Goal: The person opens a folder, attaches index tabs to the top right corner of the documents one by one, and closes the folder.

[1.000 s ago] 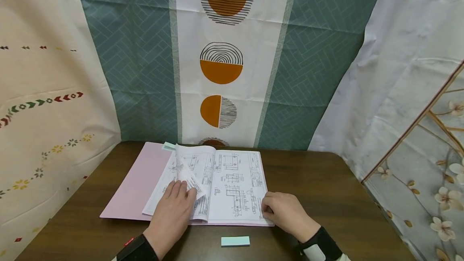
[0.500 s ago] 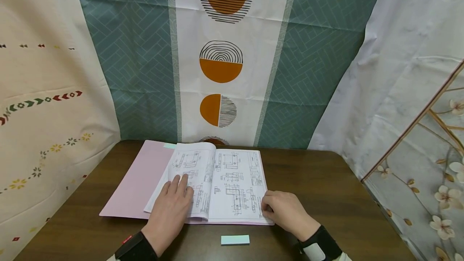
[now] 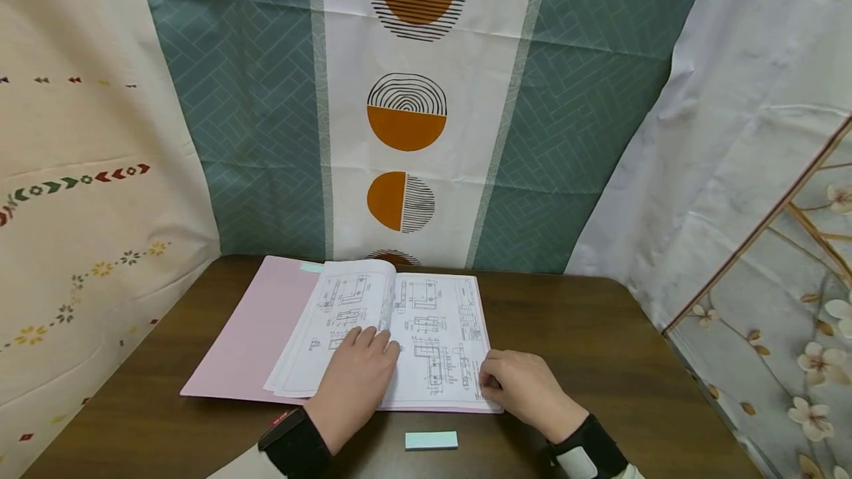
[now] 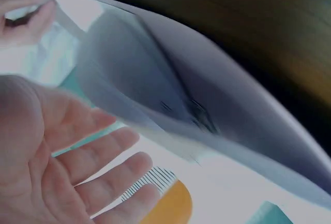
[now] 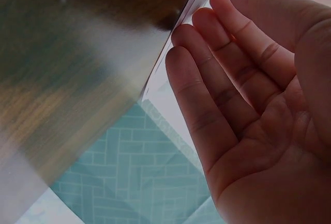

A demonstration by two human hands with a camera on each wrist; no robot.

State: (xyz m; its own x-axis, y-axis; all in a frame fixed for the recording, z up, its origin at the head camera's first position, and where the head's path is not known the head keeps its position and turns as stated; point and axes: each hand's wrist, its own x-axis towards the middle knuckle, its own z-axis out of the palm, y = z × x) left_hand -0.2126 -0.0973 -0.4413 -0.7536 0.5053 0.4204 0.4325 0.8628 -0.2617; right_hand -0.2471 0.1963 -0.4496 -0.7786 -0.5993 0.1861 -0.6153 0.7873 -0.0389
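A file folder point(image 3: 249, 346) with a pink cover lies spread on the table, holding a stack of sheets printed with technical drawings. My left hand point(image 3: 357, 372), palm down, lies over the left-hand page point(image 3: 342, 301) close to the fold, its fingers stretched out. The left wrist view shows that palm and the spread fingers point(image 4: 119, 141) beside the curved lower edges of the sheets. My right hand point(image 3: 522, 390) rests at the lower right corner of the right-hand page point(image 3: 435, 309). Its fingers point(image 5: 194, 89) are loosely bent, with the tips right at the page edge.
A pale green sticky-note pad point(image 3: 431, 440) lies in front of the folder. A green tab point(image 3: 311, 267) shows at the top of the cover. The brown table point(image 3: 566, 316) ends at patterned curtains point(image 3: 426, 131) behind and on both sides.
My left hand has laid a folded-up sheet flat on the left side, then slid right toward the fold. The right hand has stayed at the corner.
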